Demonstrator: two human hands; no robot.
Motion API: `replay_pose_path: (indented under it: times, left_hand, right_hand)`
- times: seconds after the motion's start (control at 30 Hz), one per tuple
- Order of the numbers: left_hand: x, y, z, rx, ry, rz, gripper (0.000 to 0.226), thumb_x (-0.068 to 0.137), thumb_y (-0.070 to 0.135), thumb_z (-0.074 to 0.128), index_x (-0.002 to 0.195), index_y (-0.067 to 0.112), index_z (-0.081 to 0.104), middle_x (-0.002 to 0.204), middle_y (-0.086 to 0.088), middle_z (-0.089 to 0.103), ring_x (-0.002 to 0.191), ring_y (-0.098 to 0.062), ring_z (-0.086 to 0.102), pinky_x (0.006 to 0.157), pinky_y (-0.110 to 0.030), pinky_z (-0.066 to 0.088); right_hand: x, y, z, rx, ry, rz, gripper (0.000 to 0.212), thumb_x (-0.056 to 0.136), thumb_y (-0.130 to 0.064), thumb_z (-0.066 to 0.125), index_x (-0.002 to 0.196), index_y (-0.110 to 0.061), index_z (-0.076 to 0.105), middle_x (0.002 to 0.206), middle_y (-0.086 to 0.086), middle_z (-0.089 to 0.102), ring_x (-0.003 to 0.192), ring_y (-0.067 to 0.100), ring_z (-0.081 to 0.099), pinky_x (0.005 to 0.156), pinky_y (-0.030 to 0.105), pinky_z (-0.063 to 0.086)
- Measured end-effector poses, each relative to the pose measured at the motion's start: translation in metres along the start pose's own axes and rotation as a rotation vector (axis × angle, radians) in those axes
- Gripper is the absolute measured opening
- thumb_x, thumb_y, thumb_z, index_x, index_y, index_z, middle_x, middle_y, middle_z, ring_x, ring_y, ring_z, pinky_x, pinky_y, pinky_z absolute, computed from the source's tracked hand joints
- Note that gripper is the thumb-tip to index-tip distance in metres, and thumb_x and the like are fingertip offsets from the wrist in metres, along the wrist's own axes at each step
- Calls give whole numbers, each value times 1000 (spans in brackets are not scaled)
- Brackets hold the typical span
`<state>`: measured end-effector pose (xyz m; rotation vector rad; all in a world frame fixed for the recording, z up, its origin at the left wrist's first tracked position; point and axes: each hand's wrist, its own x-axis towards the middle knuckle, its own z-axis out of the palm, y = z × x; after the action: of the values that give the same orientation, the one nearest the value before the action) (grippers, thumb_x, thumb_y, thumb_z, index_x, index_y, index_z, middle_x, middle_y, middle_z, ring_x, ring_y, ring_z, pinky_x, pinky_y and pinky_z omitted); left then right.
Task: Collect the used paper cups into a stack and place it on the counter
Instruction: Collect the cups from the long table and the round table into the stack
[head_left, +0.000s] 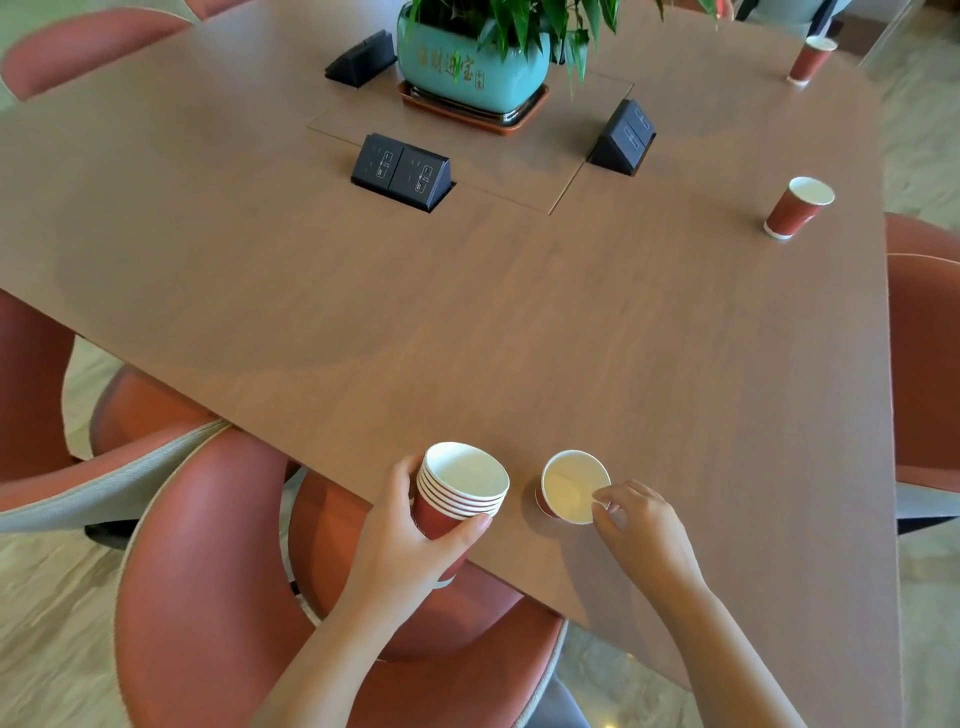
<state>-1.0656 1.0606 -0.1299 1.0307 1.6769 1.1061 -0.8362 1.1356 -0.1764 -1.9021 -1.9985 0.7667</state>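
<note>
My left hand (410, 540) grips a stack of several red paper cups (460, 493) with white insides, held at the table's near edge. Just to its right a single red cup (571, 486) stands on the brown table (519, 322). My right hand (639, 525) pinches this cup's near rim with thumb and fingertips. Another red cup (797, 208) stands far right near the table's edge. A third one (810, 60) stands at the far right corner.
A teal plant pot (470, 67) on a tray sits at the table's middle back, with three black pop-up socket boxes (400, 171) around it. Red-brown chairs (208, 571) ring the table, one directly below my hands. No counter is in view.
</note>
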Motion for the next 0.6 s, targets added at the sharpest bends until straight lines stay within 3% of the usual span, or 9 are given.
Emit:
replay_pose_path:
  times: [0.17, 0.33, 0.47, 0.6]
  left_hand:
    - [-2, 1, -2, -5, -8, 5, 65, 44, 62, 75, 103, 50, 48, 103, 23, 58, 96, 10, 54, 51, -4, 45]
    - [-3, 4, -3, 48, -34, 42, 65, 50, 56, 76, 106, 47, 45, 109, 16, 57, 100, -11, 58, 52, -5, 46]
    - [-2, 7, -5, 128, -47, 108, 62, 59, 47, 80, 108, 47, 42, 110, 19, 56, 102, 4, 55, 63, -6, 48]
    - [1, 9, -8, 161, -56, 141, 69, 60, 42, 83, 115, 46, 41, 114, 19, 58, 105, 1, 55, 74, -6, 47]
  right_hand:
    - [-4, -7, -5, 52, 43, -7, 10, 80, -6, 61, 81, -9, 70, 82, 5, 65, 83, 23, 58, 67, 32, 45]
    - [-8, -21, -24, 71, 112, -59, 11, 79, -4, 62, 84, -9, 71, 84, 4, 66, 84, 22, 58, 68, 29, 44]
    - [-13, -46, -48, 136, 228, -127, 12, 78, -2, 64, 81, -11, 71, 79, -3, 64, 78, 15, 59, 66, 9, 39]
    - [-20, -73, -74, 220, 268, -209, 14, 76, -1, 66, 78, -14, 71, 77, -9, 64, 74, -1, 56, 67, 0, 37]
